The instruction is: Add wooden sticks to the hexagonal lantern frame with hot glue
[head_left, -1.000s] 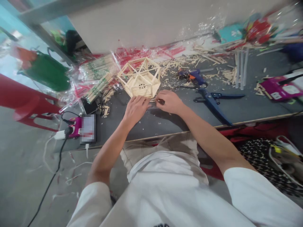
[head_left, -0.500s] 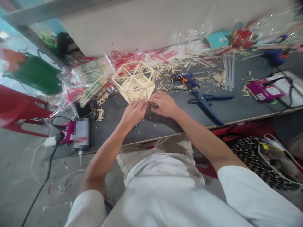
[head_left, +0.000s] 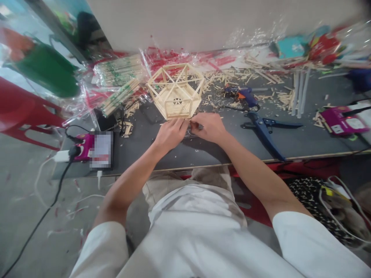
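A hexagonal basket frame of pale wooden sticks (head_left: pixel 176 92) stands on the dark grey table (head_left: pixel 290 135). Just in front of its near edge my two hands meet. My left hand (head_left: pixel 171 133) has its fingers curled together around a thin wooden stick at the frame's base. My right hand (head_left: pixel 209 127) is closed in a pinch on a small dark object that I cannot make out. The fingertips of both hands nearly touch.
Blue cutters (head_left: pixel 265 129) and a blue glue gun (head_left: pixel 242 95) lie right of the frame. Bundles of sticks in plastic (head_left: pixel 120 83) sit to the left, loose offcuts behind. A pink device with cables (head_left: pixel 84 150) is at the table's left end. A red stool (head_left: pixel 20 116) stands far left.
The view shifted slightly; my hands stay together at the frame's near edge, with the fingers working closer to each other.
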`<state>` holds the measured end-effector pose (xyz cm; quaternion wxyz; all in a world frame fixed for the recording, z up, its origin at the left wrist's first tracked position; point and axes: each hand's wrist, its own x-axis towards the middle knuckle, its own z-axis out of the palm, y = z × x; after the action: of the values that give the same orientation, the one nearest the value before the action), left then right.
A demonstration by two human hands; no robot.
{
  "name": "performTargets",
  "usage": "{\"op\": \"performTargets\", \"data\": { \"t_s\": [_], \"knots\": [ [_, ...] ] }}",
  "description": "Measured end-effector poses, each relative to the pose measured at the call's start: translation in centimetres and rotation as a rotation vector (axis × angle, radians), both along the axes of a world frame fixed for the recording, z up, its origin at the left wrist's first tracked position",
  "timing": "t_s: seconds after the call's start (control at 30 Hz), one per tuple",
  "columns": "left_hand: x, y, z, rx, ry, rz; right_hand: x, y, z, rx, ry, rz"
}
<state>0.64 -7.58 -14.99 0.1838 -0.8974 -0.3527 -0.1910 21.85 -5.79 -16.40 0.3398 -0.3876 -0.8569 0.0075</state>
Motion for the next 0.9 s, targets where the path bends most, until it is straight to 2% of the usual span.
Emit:
{"op": "performTargets", "data": {
  "t_s": [0.17,0.37,0.57,0.9],
  "knots": [
    [0.1,-0.2,-0.4,-0.071,-0.023,0.007,0.2,0.0,0.3,-0.073,-0.015,0.027],
    [-0.1,-0.2,-0.5,-0.015,-0.002,0.007,0.1,-0.1,0.2,-0.057,-0.059,0.028],
    [-0.1,0.0,-0.9,-0.065,-0.029,-0.022,0.3,0.1,0.1,-0.041,-0.121,0.06],
    [0.1,0.1,-1.4,-0.089,-0.065,0.005,0.6,0.1,0.1,-0.04,-0.149,0.084]
  ]
}}
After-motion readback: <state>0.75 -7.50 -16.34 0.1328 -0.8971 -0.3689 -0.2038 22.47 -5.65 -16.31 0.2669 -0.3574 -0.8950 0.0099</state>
